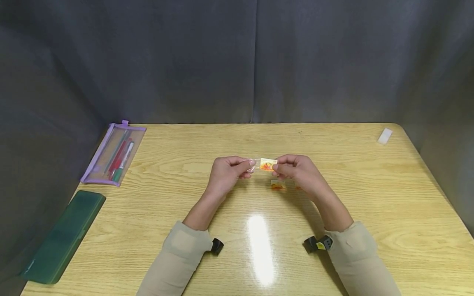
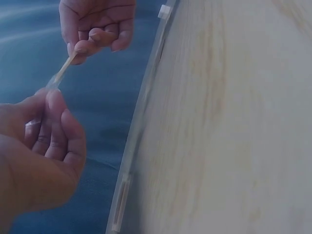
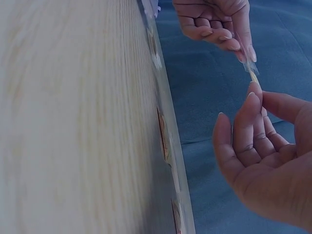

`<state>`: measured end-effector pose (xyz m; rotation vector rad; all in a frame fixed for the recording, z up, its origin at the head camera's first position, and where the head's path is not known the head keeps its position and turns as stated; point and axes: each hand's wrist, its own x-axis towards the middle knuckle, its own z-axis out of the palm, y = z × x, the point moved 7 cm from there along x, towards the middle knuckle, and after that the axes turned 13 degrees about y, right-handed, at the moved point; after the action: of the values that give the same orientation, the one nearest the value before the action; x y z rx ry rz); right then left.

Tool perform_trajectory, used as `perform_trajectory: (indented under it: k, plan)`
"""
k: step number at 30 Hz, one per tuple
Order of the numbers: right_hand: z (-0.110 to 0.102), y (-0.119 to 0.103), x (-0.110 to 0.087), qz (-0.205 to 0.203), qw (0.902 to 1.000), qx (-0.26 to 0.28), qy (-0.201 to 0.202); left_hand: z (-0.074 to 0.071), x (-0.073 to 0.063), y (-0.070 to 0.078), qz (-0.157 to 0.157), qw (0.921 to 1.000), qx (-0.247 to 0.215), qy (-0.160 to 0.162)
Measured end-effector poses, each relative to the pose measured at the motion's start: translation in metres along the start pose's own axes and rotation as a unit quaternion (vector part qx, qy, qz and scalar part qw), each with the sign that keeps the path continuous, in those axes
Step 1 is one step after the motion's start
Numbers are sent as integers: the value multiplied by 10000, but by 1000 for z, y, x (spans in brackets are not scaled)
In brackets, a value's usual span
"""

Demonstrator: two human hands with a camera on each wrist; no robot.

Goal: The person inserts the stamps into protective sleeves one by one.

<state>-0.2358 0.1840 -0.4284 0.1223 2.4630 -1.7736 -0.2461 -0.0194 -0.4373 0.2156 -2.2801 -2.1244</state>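
Note:
Over the middle of the table in the head view, both hands hold a small flat card (image 1: 267, 164) with a yellow and orange-red print. My right hand (image 1: 300, 170) pinches its right end between thumb and fingers. From its left end extends a clear plastic wrapper (image 1: 255, 163), pinched by my left hand (image 1: 227, 172). The two wrist views show the card (image 3: 254, 77) edge-on and thin, lifted above the table. A similar orange printed piece (image 1: 277, 186) lies on the table below the hands. Another, next to it, is mostly hidden by the right hand.
At the back left lies a mesh zip pouch (image 1: 138, 142) with purple edging, holding several pens. A dark green case (image 1: 64, 238) rests along the left edge. Far back on the right sits a small white block (image 1: 385, 136). Dark curtains (image 1: 185, 61) surround the wooden table (image 1: 148, 230).

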Motion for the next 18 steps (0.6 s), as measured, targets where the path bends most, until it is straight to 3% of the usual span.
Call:
perform_trajectory:
  k: [9,18]
  plan:
    - [0,0,0,38,9999,28,-98,-1,0,2,181,9997,96,126]
    - [-1,0,-2,-11,9999,-60,-159,1,-1,4,281,9996,95,-1]
